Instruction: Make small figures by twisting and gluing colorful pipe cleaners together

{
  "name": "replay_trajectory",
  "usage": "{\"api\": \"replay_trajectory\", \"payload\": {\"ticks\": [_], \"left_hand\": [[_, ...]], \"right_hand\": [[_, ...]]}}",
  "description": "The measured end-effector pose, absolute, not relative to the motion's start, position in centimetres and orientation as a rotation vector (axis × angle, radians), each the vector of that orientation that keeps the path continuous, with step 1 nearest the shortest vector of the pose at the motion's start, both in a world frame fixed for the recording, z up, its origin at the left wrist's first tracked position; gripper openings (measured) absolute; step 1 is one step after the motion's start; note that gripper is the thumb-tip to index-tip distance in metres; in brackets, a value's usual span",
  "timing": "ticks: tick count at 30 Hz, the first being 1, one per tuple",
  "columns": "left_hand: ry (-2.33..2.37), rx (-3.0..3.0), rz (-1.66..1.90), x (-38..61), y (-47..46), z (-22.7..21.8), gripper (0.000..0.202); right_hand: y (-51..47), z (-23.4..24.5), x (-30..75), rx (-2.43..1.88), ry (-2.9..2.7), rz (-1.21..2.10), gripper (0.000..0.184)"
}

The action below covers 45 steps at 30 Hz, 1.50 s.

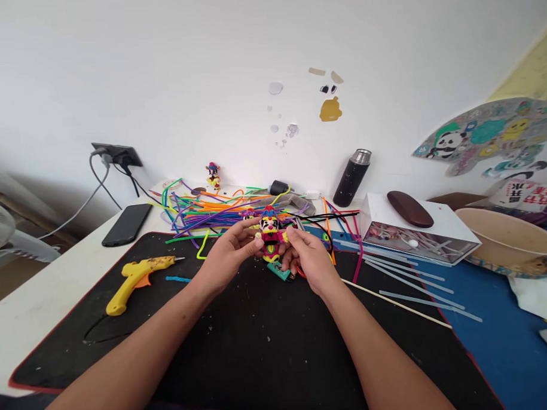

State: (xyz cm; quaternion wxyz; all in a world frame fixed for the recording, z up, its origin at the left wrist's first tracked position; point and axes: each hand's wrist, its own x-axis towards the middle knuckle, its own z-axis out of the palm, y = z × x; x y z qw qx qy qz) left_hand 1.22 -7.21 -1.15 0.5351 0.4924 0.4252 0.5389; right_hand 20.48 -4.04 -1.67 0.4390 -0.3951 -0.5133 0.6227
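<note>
A white, smooth tabletop (17,315) is partly covered by a flat black mat with red edging (243,355). On the mat are laid a yellow glue gun with orange trigger (135,281) and a short blue strip (178,279). On bare white, a black rectangular smartphone (127,225) is placed. Translucent sticks (415,278) are strewn across the mat's right edge.

The multicoloured, doll-shaped chenille figurine (269,223) between the hands (228,254) looked fuzzy; the yellow, pistol-shaped plastic glue gun (136,273) to their left, smooth.

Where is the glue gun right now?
In the head view, the glue gun lies at left on the black mat, nearer than the phone and left of the blue strip.
</note>
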Motion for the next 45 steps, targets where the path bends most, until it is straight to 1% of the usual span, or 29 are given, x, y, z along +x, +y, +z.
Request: {"api": "replay_trajectory", "payload": {"ticks": [6,20,29,33,40,45], "left_hand": [[0.961,1.192,1.288,1.0,-7.2,-1.1,0.064],[1.024,1.246,1.281,0.7,-7.1,-1.2,0.063],[1.067,1.171,1.276,0.0,-7.1,-0.5,0.061],[1.188,1.138,1.189,-1.4,-7.4,-0.6,0.063],[1.394,1.301,0.947,-2.5,-9.0,-2.2,0.064],[1.421,1.316,0.893,-1.9,-9.8,-2.6,0.058]], "right_hand": [[-4.1,-1.7,20.5,-0.933,-1.218,1.616,0.057],[-4.3,-2.1,20.3,-0.934,-1.251,1.6,0.049],[-4.0,-1.9,20.7,-0.943,-1.208,1.64,0.057],[-3.6,-1.1,21.5,-0.949,-1.14,1.605,0.064],[-3.8,-0.5,21.4,-0.949,-1.124,1.572,0.063],[-4.0,-1.3,20.8,-0.967,-1.259,1.591,0.063]]}}
